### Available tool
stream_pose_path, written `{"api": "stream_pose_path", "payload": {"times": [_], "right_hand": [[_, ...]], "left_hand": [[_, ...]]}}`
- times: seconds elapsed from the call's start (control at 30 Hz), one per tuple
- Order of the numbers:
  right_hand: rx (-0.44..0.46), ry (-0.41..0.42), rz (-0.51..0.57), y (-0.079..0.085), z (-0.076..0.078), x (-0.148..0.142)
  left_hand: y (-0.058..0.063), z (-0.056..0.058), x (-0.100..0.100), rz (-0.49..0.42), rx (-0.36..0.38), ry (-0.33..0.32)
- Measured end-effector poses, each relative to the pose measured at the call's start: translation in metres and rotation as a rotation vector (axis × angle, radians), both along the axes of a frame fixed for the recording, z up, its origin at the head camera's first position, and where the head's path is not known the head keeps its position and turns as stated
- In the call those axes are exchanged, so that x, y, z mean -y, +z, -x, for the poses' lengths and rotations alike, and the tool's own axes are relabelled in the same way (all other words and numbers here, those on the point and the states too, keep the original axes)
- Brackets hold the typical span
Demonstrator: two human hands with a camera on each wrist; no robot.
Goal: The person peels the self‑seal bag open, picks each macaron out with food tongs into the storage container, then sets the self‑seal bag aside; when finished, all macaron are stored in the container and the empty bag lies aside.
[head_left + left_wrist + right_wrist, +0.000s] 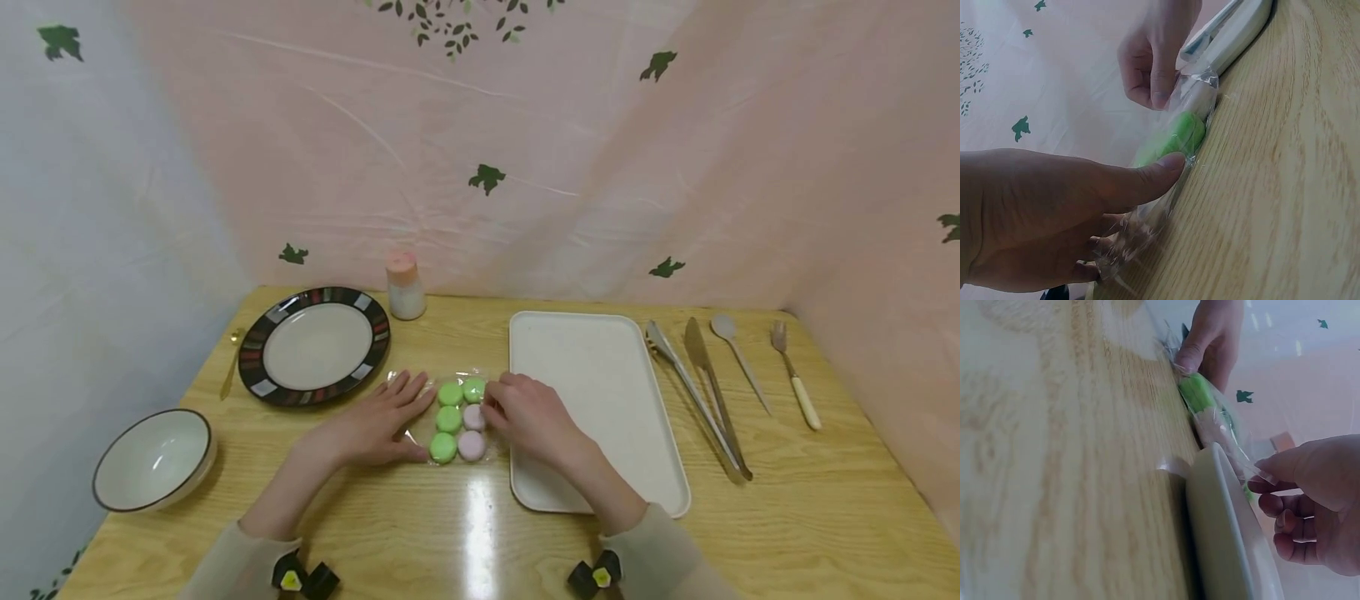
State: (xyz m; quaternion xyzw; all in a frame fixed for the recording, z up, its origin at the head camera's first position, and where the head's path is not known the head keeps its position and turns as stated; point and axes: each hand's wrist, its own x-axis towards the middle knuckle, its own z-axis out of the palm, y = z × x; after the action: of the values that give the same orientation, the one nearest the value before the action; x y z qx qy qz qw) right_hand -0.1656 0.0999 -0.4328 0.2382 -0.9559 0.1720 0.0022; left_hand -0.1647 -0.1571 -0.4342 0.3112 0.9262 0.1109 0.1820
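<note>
A clear plastic packet of macarons, green and pale lilac in two columns, lies on the table between both hands. My left hand rests with spread fingers on the packet's left side. In the left wrist view, the thumb of that hand lies against the front edge beside a green macaron. My right hand pinches the packet's right edge, over the near left side of a white tray. Thumb and forefinger of the right hand hold the film in the right wrist view, with the other fingers curled loosely.
A dark-rimmed plate and a shaker stand at the back left, with a bowl nearer. A small gold spoon lies left of the plate. Right of the tray are tongs, a knife, a spoon and a fork.
</note>
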Motion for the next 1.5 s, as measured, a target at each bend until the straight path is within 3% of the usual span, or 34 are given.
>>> {"api": "stream_pose_path", "payload": {"times": [0.33,0.57,0.77,1.5], "right_hand": [[0.004,-0.028,0.002,0.001,0.004,-0.005],[0.056,-0.01,0.016,0.004,0.012,0.0],[0.027,-0.024,0.001,0.005,0.018,0.004],[0.08,-0.097,0.005,0.005,0.021,-0.015]], "left_hand": [[-0.001,0.0,0.0,-0.013,-0.01,-0.007],[-0.001,0.001,0.001,-0.002,-0.015,0.011],[0.0,0.002,-0.002,-0.004,-0.014,0.003],[0.0,0.0,0.001,-0.001,0.017,0.009]]}}
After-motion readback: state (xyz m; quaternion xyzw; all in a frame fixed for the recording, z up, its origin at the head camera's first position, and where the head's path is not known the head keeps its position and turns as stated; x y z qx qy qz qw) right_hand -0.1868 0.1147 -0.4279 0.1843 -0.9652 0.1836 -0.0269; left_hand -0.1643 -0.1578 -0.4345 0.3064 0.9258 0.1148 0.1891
